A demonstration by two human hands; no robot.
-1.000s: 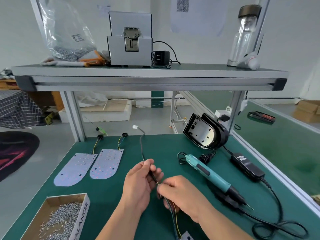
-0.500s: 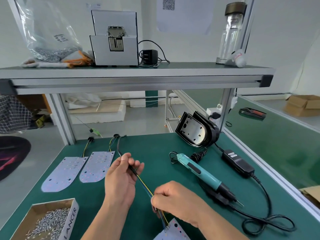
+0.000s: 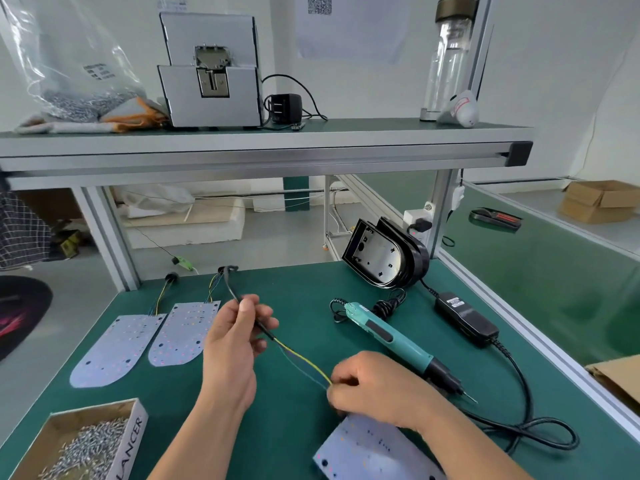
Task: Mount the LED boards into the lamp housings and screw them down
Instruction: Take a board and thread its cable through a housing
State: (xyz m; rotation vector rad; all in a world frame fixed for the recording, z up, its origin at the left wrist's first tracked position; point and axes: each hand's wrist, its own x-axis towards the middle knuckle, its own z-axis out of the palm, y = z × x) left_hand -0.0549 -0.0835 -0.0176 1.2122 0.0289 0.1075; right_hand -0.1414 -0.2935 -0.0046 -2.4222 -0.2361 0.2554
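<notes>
A white LED board (image 3: 367,452) lies at the near edge of the green bench under my right forearm. Its wire lead (image 3: 301,360) runs up and left from it, black-sleeved at the far end. My left hand (image 3: 235,337) pinches the black sleeve. The coloured wires are pinched near the board by my right hand (image 3: 370,386). Two more LED boards (image 3: 117,348) (image 3: 183,332) lie flat at the left with their leads pointing away. A black lamp housing (image 3: 384,256) leans open-side towards me at the back right. The teal electric screwdriver (image 3: 391,337) lies between housing and hands.
A cardboard box of screws (image 3: 83,445) sits at the near left corner. The screwdriver's black power brick (image 3: 465,318) and looped cable (image 3: 540,434) lie on the right. An overhead shelf (image 3: 263,147) carries a screw feeder, a bag of screws and a bottle.
My hands have drawn apart, pulling the lead out straight between them. More of the near LED board shows at the bottom edge. The view has shifted a little to the right.
</notes>
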